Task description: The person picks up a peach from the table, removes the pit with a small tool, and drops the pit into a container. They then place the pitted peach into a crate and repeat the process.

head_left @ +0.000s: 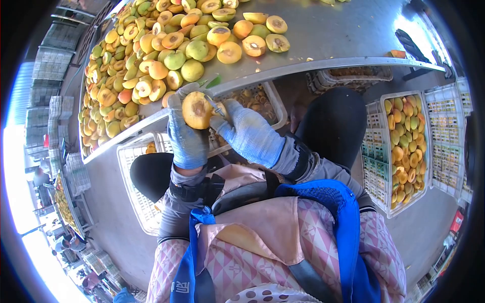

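Observation:
My left hand (188, 136), in a blue-and-grey work glove, is closed around a yellow-orange apricot (197, 110), its cut face with a brown centre turned up. My right hand (250, 132), gloved alike, is closed on a small metal-bladed tool (216, 106). The tool's tip is at the fruit's cut face; its handle is mostly hidden in the glove. Both hands are just in front of the metal table's edge. Beyond them lies a large heap of halved apricots (172, 58), green to orange, some cut side up.
The metal table (323, 38) has a raised front rim. Below it sits a crate of cut pieces (252, 101). A white crate (136, 187) stands at my left, and a crate full of apricots (404, 151) at my right. Stacked crates (50, 65) and other people are at far left.

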Available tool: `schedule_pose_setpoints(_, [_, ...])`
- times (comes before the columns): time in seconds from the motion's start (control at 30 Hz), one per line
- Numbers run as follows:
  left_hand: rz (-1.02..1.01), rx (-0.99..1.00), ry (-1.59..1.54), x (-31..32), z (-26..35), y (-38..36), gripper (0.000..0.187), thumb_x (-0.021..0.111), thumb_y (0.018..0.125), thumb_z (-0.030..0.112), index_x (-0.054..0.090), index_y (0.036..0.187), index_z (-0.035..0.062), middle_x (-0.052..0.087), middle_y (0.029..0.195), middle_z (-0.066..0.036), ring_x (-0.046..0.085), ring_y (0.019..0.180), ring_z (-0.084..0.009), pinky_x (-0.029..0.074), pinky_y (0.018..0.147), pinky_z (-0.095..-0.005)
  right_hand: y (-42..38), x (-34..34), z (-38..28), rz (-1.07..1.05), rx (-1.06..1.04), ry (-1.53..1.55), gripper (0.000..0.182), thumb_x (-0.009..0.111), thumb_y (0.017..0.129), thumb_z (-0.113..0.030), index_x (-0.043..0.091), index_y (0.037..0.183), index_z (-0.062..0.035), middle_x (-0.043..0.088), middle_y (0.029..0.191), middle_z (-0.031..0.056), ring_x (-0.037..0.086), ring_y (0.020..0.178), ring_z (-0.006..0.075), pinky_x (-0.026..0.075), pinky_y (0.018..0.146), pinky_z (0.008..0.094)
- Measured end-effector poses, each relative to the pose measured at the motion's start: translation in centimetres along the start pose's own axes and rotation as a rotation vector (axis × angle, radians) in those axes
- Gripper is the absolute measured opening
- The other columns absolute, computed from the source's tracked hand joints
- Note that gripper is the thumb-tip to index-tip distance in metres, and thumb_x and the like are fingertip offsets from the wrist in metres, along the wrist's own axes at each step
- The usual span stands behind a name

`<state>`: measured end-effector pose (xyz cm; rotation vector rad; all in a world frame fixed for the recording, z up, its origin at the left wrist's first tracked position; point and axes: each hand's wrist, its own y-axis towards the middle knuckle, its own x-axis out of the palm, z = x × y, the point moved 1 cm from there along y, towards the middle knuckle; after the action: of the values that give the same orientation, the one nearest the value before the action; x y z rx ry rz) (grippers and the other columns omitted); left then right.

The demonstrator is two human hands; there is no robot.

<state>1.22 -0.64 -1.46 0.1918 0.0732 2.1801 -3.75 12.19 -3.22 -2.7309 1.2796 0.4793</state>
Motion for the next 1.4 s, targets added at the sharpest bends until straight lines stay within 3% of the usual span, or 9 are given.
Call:
schedule_pose_setpoints(0.03, [0.000,-0.097,-0.199,0.2,0.1,-0.1,0.041,0.035,0.104,0.037,0.052,0.119,0.0032,0.060,0.107,-0.011,0.058,0.097,-0.0181,0.049,0.087,-0.0321,-0.1,-0.1,-0.3,-0.002,0.011,-0.026,0.038,0.054,0.095,-0.034,0.053,0.106,0.0021,0.065,0.079,0.0242,0.063,0.076,0.0422,0.050,0.068,0.0495])
schedule_pose_setpoints(0.13, [-0.064,0.259,0.544,0.5,0.2,-0.4,0.042,0.033,0.104,0.035,0.054,0.118,0.0017,0.058,0.109,-0.011,0.055,0.100,-0.0168,0.046,0.089,-0.0311,-0.4,0.3,-0.6,0.032,0.009,-0.018,0.033,0.057,0.093,-0.029,0.050,0.103,0.0022,0.062,0.075,0.0254,0.062,0.072,0.0439,0.048,0.061,0.0494])
schedule_pose_setpoints(0.23, [-0.022,0.166,0.192,0.8,-0.5,-0.6,0.043,0.033,0.103,0.037,0.053,0.118,0.0017,0.056,0.111,-0.010,0.052,0.100,-0.0171,0.043,0.091,-0.0315,-0.5,1.6,-0.1,0.082,-0.036,0.119,0.030,0.059,0.092,-0.023,0.049,0.102,0.0025,0.060,0.072,0.0255,0.061,0.068,0.0445,0.048,0.057,0.0498])
schedule_pose_setpoints(0.57, [-0.033,0.176,0.204,0.2,-1.4,-0.3,0.036,0.038,0.101,0.028,0.058,0.109,-0.0004,0.061,0.103,-0.012,0.058,0.095,-0.0207,0.046,0.087,-0.0340,-1.1,1.0,-0.7,-0.031,0.018,-0.049,0.033,0.064,0.087,-0.020,0.050,0.105,0.0036,0.061,0.073,0.0245,0.063,0.069,0.0430,0.051,0.059,0.0485])
schedule_pose_setpoints(0.83, [-0.207,0.330,0.646,-1.4,-1.2,0.3,0.019,0.052,0.089,0.006,0.059,0.105,-0.0017,0.065,0.096,-0.014,0.064,0.085,-0.0258,0.051,0.078,-0.0343,-1.5,0.7,-0.1,-0.071,-0.109,-0.087,0.034,0.065,0.086,-0.022,0.051,0.101,0.0045,0.061,0.069,0.0228,0.063,0.064,0.0422,0.050,0.055,0.0478])
schedule_pose_setpoints(1.07, [-0.329,0.115,0.563,-1.5,0.1,0.5,0.026,0.046,0.098,0.019,0.062,0.099,-0.0018,0.067,0.092,-0.011,0.064,0.080,-0.0189,0.051,0.074,-0.0310,-1.6,0.6,-0.1,-0.213,-0.045,-0.100,0.033,0.064,0.085,-0.020,0.053,0.102,0.0057,0.062,0.075,0.0241,0.063,0.069,0.0421,0.052,0.059,0.0468])
schedule_pose_setpoints(1.17, [-0.219,-0.177,0.137,-0.6,0.3,0.3,0.040,0.038,0.102,0.028,0.063,0.098,-0.0033,0.068,0.090,-0.011,0.063,0.077,-0.0164,0.051,0.071,-0.0282,-1.4,0.9,0.2,-0.204,-0.106,0.096,0.031,0.062,0.085,-0.016,0.055,0.107,0.0047,0.064,0.084,0.0245,0.064,0.077,0.0413,0.053,0.066,0.0450])
schedule_pose_setpoints(1.27, [-0.248,-0.084,0.220,-0.5,0.2,0.5,0.047,0.036,0.103,0.033,0.064,0.095,-0.0039,0.068,0.088,-0.011,0.062,0.073,-0.0156,0.050,0.069,-0.0274,-1.4,1.5,0.4,-0.236,0.008,0.334,0.029,0.060,0.085,-0.013,0.057,0.109,0.0026,0.065,0.090,0.0238,0.065,0.082,0.0404,0.052,0.071,0.0431])
schedule_pose_setpoints(1.4, [-0.228,-0.113,0.284,-0.8,0.5,0.3,0.046,0.036,0.103,0.035,0.063,0.099,-0.0025,0.067,0.087,-0.009,0.062,0.072,-0.0143,0.050,0.068,-0.0277,-1.3,0.0,-1.0,-0.399,0.185,0.509,0.027,0.060,0.088,-0.017,0.060,0.107,0.0014,0.066,0.086,0.0157,0.066,0.075,0.0253,0.051,0.067,0.0351])
